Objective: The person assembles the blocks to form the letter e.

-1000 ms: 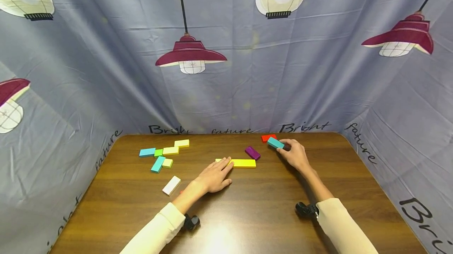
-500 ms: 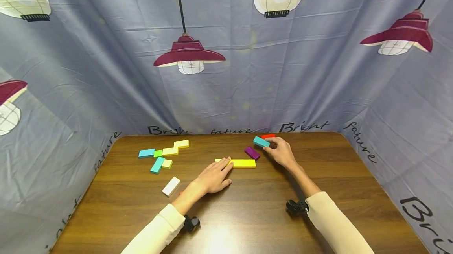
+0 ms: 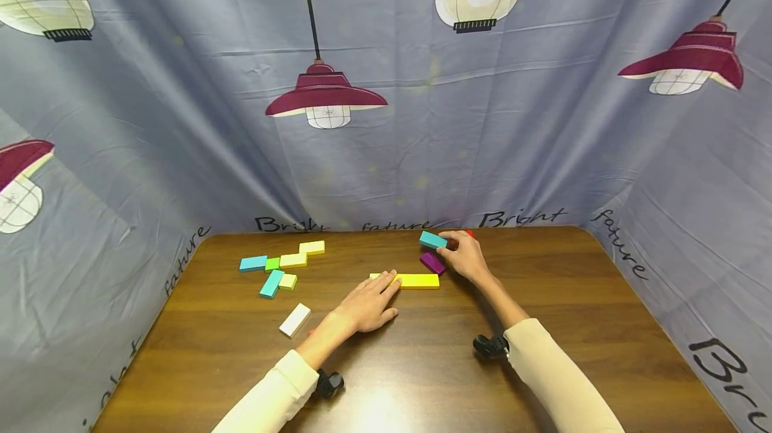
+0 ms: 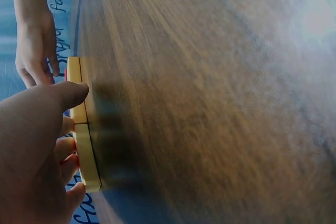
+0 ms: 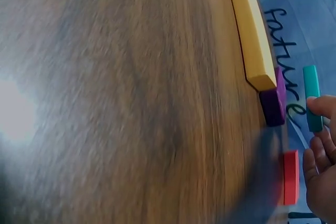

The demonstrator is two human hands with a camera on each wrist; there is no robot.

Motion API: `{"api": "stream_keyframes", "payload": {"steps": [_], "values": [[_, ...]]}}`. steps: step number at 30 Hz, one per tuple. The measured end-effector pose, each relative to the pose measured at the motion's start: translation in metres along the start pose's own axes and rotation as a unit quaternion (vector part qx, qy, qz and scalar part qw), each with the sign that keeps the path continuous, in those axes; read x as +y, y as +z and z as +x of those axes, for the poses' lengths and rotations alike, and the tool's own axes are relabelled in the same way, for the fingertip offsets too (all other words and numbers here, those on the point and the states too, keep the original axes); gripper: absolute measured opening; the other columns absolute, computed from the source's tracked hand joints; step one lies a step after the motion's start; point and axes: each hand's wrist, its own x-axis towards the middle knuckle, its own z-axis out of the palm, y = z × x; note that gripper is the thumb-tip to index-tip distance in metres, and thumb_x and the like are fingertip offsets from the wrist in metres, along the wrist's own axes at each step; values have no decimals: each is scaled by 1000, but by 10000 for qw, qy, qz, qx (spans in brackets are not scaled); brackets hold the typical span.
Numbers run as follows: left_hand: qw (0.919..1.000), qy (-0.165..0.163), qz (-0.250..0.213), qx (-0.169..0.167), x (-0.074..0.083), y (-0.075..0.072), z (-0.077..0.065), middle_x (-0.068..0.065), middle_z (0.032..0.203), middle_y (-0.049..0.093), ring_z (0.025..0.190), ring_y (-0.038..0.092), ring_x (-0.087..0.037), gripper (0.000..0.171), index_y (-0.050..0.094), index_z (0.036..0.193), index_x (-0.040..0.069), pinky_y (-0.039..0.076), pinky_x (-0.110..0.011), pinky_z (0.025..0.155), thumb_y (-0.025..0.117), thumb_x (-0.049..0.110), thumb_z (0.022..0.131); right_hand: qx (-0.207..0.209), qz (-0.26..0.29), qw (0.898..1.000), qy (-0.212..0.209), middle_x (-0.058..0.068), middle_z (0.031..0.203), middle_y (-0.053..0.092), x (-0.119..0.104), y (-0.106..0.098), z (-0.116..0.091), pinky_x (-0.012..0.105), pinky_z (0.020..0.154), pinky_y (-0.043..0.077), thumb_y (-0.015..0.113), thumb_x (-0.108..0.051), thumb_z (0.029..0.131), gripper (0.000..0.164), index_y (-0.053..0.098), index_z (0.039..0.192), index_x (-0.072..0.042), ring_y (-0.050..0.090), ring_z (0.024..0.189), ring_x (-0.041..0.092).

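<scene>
My right hand (image 3: 467, 260) pinches a teal block (image 3: 433, 240) between thumb and fingers. In the right wrist view the teal block (image 5: 312, 95) is held up off the table, beyond a purple block (image 5: 274, 100). My left hand (image 3: 364, 305) rests its outstretched fingers on a row of yellow blocks at mid-table, partly covering it. The row's uncovered right part is a bright yellow block (image 3: 420, 281), whose right end lies close to the purple block (image 3: 431, 263). A seam between two yellow blocks (image 4: 88, 156) shows in the left wrist view.
A red block (image 5: 291, 178) lies near the back edge, mostly behind my right hand. To the left are a blue block (image 3: 253, 263), a green block (image 3: 273, 263), a teal block (image 3: 271, 283), several pale yellow blocks (image 3: 293, 260) and a white block (image 3: 295, 320).
My right hand has carried the teal block leftward, from in front of the red block to beyond the purple one. My left hand stays on the yellow row.
</scene>
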Motion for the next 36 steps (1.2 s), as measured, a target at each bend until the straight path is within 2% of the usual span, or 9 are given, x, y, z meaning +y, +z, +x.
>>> {"api": "stream_keyframes", "payload": {"steps": [11, 19, 24, 30, 36], "values": [[9999, -82, 53, -112, -2, 0, -2, -11, 163, 24, 148, 24, -25, 64, 32, 157, 10, 23, -43, 117, 52, 39, 104, -127, -48, 9999, 9, 21, 125, 59, -9, 18, 9, 48, 87, 48, 74, -13, 91, 37, 67, 126, -2, 58, 103, 34], [9998, -43, 91, -186, -2, 0, 0, -11, 163, 23, 148, 23, -23, 64, 30, 158, 10, 23, -42, 117, 49, 40, 105, -198, -204, 9993, 225, 21, 128, 58, -13, 26, 10, 50, 89, 48, 73, -14, 92, 38, 66, 127, -2, 57, 106, 35], [9997, -58, 68, -219, -2, -3, 2, -10, 163, 22, 148, 22, -23, 64, 29, 158, 11, 22, -43, 118, 49, 40, 105, -252, -272, 9991, 203, 21, 130, 59, -15, 30, 13, 52, 96, 46, 73, -15, 92, 39, 66, 128, -2, 55, 115, 39], [9995, -100, 12, -285, -3, -5, 3, -10, 164, 20, 149, 20, -23, 64, 28, 159, 11, 21, -43, 118, 48, 40, 105, -318, -216, 9988, 298, 20, 131, 58, -17, 36, 17, 52, 99, 45, 73, -17, 93, 39, 66, 129, -5, 55, 118, 38], [9996, -119, 80, -253, -1, 1, 2, -8, 164, 22, 149, 21, -22, 64, 29, 158, 12, 22, -41, 118, 49, 41, 105, -360, -302, 9986, 237, 21, 132, 58, -16, 42, 14, 54, 103, 41, 74, -16, 91, 38, 67, 127, -5, 51, 124, 40]]}}
